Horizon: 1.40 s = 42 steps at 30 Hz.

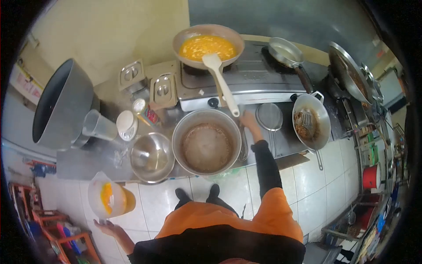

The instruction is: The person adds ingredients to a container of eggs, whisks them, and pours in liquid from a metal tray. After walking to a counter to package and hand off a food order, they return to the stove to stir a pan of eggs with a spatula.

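Note:
My left hand (109, 229) is at the lower left, by the handle side of a translucent plastic jug (97, 193). The jug is held tilted in the air over the floor, with orange-yellow contents inside. My right hand (249, 122) reaches to the counter, its fingers closed around the handle of a wire whisk (244, 152); the grip is partly hidden. Left of the whisk stands a large metal pot (176, 147) with brownish, cloudy liquid. Above the hand, a white spatula (226, 92) leans from a pan (176, 44) of yellow-orange mixture on the stove.
A steel bowl (143, 154), a clear measuring jug (96, 125), a white-lidded tub (126, 121) and a can (149, 115) stand left of the pot. Rightward are a strainer (269, 116), an oval pan (324, 127) with a slotted turner, and a small saucepan (285, 49).

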Each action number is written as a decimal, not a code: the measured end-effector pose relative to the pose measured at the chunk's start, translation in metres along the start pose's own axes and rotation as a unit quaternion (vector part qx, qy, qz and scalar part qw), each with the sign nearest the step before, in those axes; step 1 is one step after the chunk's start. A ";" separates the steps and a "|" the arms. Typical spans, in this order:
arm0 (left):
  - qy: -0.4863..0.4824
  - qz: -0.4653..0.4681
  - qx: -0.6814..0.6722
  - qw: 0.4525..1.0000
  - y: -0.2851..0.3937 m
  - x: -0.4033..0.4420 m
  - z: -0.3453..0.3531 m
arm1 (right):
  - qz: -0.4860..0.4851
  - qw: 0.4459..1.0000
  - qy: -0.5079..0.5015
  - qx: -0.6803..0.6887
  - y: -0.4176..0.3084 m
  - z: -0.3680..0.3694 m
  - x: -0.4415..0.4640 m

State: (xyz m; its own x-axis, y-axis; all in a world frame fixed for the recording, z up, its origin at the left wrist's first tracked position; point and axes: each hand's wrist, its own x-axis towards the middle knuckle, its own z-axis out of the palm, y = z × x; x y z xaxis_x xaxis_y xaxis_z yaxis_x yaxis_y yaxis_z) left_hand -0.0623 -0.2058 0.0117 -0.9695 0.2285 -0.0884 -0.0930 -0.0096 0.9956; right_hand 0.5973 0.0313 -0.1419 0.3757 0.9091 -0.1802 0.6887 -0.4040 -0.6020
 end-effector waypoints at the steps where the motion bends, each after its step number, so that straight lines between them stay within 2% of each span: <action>1: 0.003 -0.002 -0.001 1.000 -0.002 -0.007 -0.004 | 0.006 0.985 -0.010 0.174 0.002 -0.012 -0.014; 2: 0.011 -0.027 -0.021 0.999 0.003 -0.022 -0.001 | 0.017 0.940 -0.016 0.342 -0.007 -0.038 -0.039; 4: 0.024 -0.079 -0.062 0.995 0.015 -0.049 0.006 | -0.031 0.871 0.054 0.487 -0.021 -0.074 -0.076; 6: -0.002 -0.060 -0.030 0.998 0.002 -0.042 -0.007 | -0.120 0.886 0.150 0.422 -0.034 -0.114 -0.113; 8: -0.026 -0.061 -0.016 0.998 -0.002 -0.042 -0.006 | -0.092 0.816 0.235 0.520 -0.065 -0.148 -0.149; 9: -0.023 -0.081 -0.010 0.996 0.010 -0.051 0.001 | -0.099 0.805 0.264 0.522 -0.078 -0.163 -0.167; 11: -0.084 -0.128 0.010 0.988 0.001 -0.027 -0.007 | -0.103 0.774 0.337 0.526 -0.111 -0.192 -0.210; 12: -0.097 -0.050 0.001 0.994 -0.005 -0.030 -0.006 | -0.148 0.750 0.294 0.574 -0.099 -0.200 -0.222; 13: -0.095 -0.025 0.004 0.995 -0.008 -0.028 -0.003 | -0.162 0.756 0.360 0.522 -0.143 -0.198 -0.249; 15: -0.123 -0.029 -0.004 0.992 -0.006 -0.019 0.000 | -0.191 0.677 0.463 0.539 -0.230 -0.177 -0.283; 16: -0.110 0.024 -0.012 0.994 -0.007 -0.018 0.004 | -0.433 0.571 0.104 0.690 -0.223 -0.177 -0.286; 17: -0.105 -0.015 -0.008 0.994 -0.002 -0.010 0.007 | -0.440 0.512 0.059 0.735 -0.261 -0.157 -0.296; 18: -0.107 -0.058 -0.007 0.993 0.004 0.000 0.008 | -0.455 0.479 0.012 0.751 -0.299 -0.134 -0.306; 20: -0.144 -0.090 0.003 0.986 0.016 0.013 0.010 | -0.420 0.386 -0.114 0.813 -0.365 -0.078 -0.320; 22: -0.182 -0.075 -0.018 0.980 0.031 0.018 0.018 | -0.310 0.447 -0.188 0.818 -0.423 -0.027 -0.331; 23: -0.207 -0.067 -0.026 0.976 0.031 0.028 0.018 | -0.355 0.521 -0.169 0.758 -0.452 -0.003 -0.340; 24: -0.155 -0.037 -0.050 0.986 0.034 0.028 0.027 | -0.397 0.588 -0.147 0.690 -0.476 0.019 -0.345; 27: -0.223 -0.088 -0.013 0.971 0.040 0.050 0.024 | -0.364 0.519 -0.354 0.688 -0.501 0.088 -0.346; 28: -0.215 -0.092 -0.022 0.972 0.043 0.053 0.025 | -0.347 0.499 -0.415 0.677 -0.506 0.106 -0.347; 31: -0.245 -0.094 -0.056 0.963 0.042 0.070 0.028 | -0.360 0.615 -0.492 0.500 -0.510 0.152 -0.342; 32: -0.249 -0.098 -0.061 0.962 0.041 0.075 0.029 | -0.296 0.635 -0.511 0.498 -0.510 0.166 -0.340; 34: -0.265 -0.110 -0.058 0.956 0.041 0.083 0.031 | -0.166 0.668 -0.539 0.486 -0.514 0.182 -0.341; 35: -0.277 -0.120 -0.049 0.952 0.042 0.084 0.030 | -0.141 0.652 -0.539 0.514 -0.516 0.183 -0.342; 38: -0.285 -0.105 -0.091 0.948 0.022 0.089 0.034 | -0.283 0.656 -0.456 0.531 -0.530 0.175 -0.334; 39: -0.279 -0.095 -0.106 0.950 0.009 0.095 0.040 | -0.278 0.718 -0.397 0.499 -0.523 0.193 -0.335; 41: -0.266 -0.094 -0.142 0.949 0.001 0.098 0.050 | -0.226 0.722 -0.434 0.489 -0.523 0.192 -0.349; 42: -0.274 -0.092 -0.115 0.951 0.001 0.098 0.053 | -0.201 0.723 -0.452 0.482 -0.528 0.189 -0.351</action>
State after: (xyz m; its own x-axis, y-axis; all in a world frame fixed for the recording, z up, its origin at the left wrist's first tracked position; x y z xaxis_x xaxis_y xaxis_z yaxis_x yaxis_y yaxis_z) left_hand -0.1454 -0.1322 0.0059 -0.6750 0.7183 -0.1684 -0.3577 -0.1191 0.9262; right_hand -0.0160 -0.0554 0.0923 -0.5945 0.8040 -0.0128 -0.2858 -0.2262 -0.9312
